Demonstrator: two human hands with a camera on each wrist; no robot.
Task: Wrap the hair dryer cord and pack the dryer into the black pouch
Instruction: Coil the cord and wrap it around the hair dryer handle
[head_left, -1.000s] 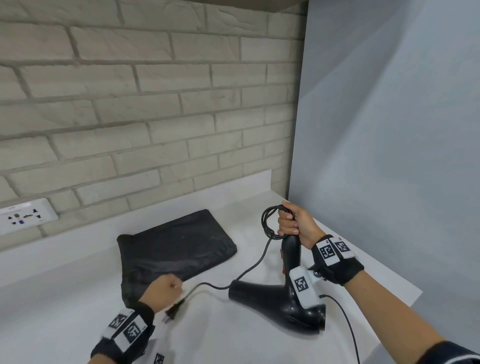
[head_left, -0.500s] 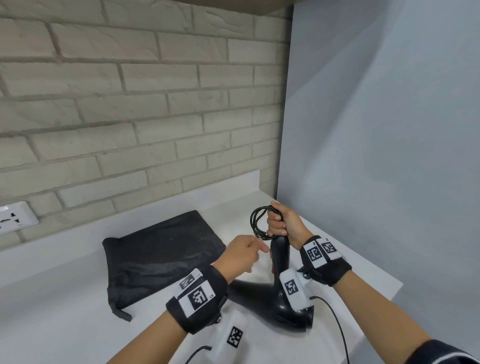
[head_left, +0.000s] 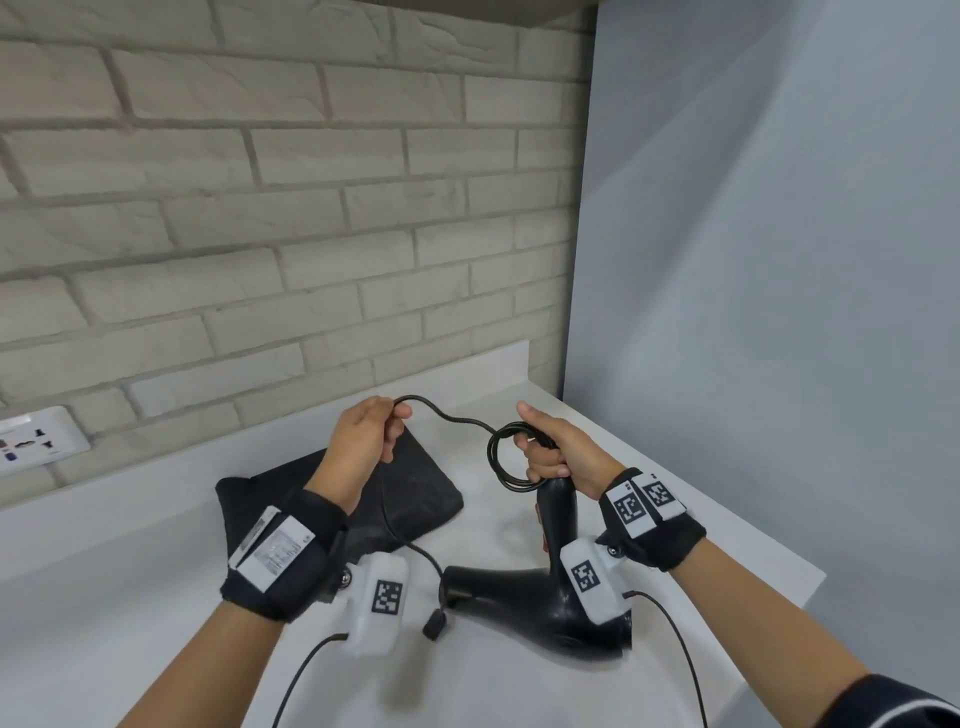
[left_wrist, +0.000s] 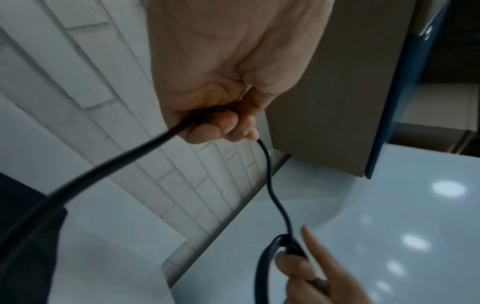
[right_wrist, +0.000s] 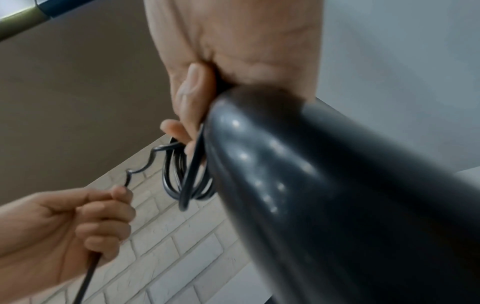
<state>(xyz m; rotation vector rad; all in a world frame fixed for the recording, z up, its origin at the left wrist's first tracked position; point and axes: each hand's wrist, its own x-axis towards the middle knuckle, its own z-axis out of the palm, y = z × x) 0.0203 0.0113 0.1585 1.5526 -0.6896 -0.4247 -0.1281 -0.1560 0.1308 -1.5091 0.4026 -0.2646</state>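
Note:
The black hair dryer (head_left: 524, 597) stands on the white counter with its handle up. My right hand (head_left: 558, 457) grips the handle top and the coiled cord loops (head_left: 506, 460), also seen in the right wrist view as cord loops (right_wrist: 182, 176) beside the dryer handle (right_wrist: 324, 195). My left hand (head_left: 371, 434) holds the loose cord (head_left: 447, 413) above the pouch; in its own view the left hand (left_wrist: 221, 123) has fingers curled round the cord (left_wrist: 270, 179). The plug (head_left: 435, 623) dangles near the dryer nozzle. The flat black pouch (head_left: 415, 499) lies behind, partly hidden by my left arm.
A brick wall runs along the back, with a white socket plate (head_left: 36, 439) at the left. A grey panel (head_left: 753, 312) closes the right side, and the white counter (head_left: 130, 597) ends at a corner at right (head_left: 810, 577).
My left hand rose from the counter near the plug, came up to the right hand, and now holds a cord section lifted above the pouch. The plug hangs off the counter now.

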